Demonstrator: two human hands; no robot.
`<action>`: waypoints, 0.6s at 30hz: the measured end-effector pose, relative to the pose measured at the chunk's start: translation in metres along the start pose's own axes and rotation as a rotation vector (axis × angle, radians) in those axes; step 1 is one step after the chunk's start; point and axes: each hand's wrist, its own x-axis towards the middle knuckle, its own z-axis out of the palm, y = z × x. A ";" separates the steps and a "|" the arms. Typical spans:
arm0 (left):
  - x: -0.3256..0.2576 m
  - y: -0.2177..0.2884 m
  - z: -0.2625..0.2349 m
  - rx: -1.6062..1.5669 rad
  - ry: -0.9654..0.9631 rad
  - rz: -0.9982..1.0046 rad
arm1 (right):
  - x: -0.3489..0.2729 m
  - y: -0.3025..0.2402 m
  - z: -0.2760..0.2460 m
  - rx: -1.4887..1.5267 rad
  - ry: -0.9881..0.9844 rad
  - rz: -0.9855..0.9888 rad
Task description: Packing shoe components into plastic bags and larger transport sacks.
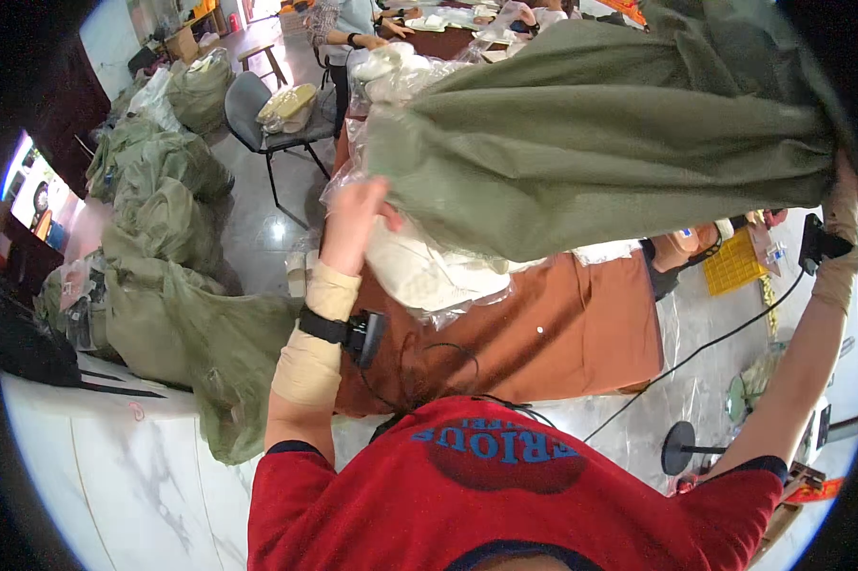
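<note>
A large dark green woven sack (591, 143) stretches above the table from the middle to the far right. My right hand (845, 181) grips its raised right end, with most of the fingers hidden by cloth and the picture's rim. Curled and slightly blurred, my left hand (356, 211) is closed at the sack's left edge. White items in clear plastic bags (438, 271) lie beneath and beside that edge on the table. More bagged white goods (400, 74) are heaped just beyond the sack. Their exact kind is hard to make out.
The brown-covered table (572, 333) stands before me. Full green sacks (167, 209) line the left wall, near a grey chair (248, 105) bearing bagged goods. A yellow crate (733, 265) sits to the right. A cable (705, 343) runs to my right wrist. Another person (353, 29) stands beyond.
</note>
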 end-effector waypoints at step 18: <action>0.008 0.067 0.164 0.126 -0.343 0.294 | -0.236 0.060 0.096 -0.661 -0.222 -0.411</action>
